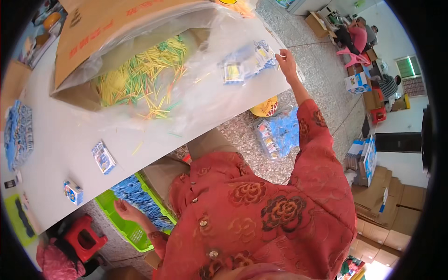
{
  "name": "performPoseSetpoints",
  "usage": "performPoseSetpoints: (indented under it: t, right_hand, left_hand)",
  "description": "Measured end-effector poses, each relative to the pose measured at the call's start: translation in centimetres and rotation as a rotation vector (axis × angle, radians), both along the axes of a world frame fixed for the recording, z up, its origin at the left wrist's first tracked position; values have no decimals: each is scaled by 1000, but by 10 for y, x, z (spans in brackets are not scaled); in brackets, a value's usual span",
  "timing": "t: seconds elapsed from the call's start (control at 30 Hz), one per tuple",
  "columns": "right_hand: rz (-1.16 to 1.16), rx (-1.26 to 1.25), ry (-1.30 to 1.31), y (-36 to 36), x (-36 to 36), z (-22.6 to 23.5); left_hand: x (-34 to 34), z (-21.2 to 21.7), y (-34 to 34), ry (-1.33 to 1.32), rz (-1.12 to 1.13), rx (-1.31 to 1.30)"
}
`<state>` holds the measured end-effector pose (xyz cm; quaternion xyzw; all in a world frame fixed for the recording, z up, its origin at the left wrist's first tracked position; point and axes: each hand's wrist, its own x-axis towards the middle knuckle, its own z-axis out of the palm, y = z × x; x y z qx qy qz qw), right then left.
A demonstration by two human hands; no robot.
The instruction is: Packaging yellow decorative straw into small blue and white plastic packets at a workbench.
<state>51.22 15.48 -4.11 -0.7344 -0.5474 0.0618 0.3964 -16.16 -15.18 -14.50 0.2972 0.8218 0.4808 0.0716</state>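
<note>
Over the rim of a bright green plastic basket [146, 241], my left hand [129, 211] hovers with loosely bent fingers and nothing visible in it. Many blue-and-white packets [140, 192] fill the basket. Out at the table's far right edge is my right hand [286, 64], its fingers bent and apart, beside a row of small blue-and-white packets [264, 52]; no held thing shows. A nearer packet of that row [233, 73] lies to its left. Two more lie on the left of the table: a flat packet [103, 157] and a thicker small packet [73, 192].
An open cardboard box [109, 35] lined with clear plastic spills thin yellow, green and red sticks [144, 74] onto the white table [126, 130]. A bagged bundle of packets [278, 133] lies on the floor. A red stool [85, 237] stands lower left; people sit at upper right.
</note>
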Motion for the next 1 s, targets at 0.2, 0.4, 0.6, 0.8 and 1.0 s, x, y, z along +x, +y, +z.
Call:
performPoseSetpoints:
  t: [0.2, 0.4, 0.6, 0.8, 1.0]
  right_hand:
    - [143, 96, 22, 19, 4, -4]
    - [474, 79, 170, -4, -70, -7]
    - [688, -139, 469, -35, -160, 15]
    - [912, -92, 376, -33, -170, 26]
    - [306, 134, 152, 24, -44, 11]
  left_hand:
    - [133, 110, 65, -138, -595, 74]
    - [285, 159, 151, -379, -1494, -122]
    - [379, 111, 201, -299, -1813, -81]
    - [394, 76, 238, 121, -1590, 23]
    - [385, 81, 301, 212, -1190, 18]
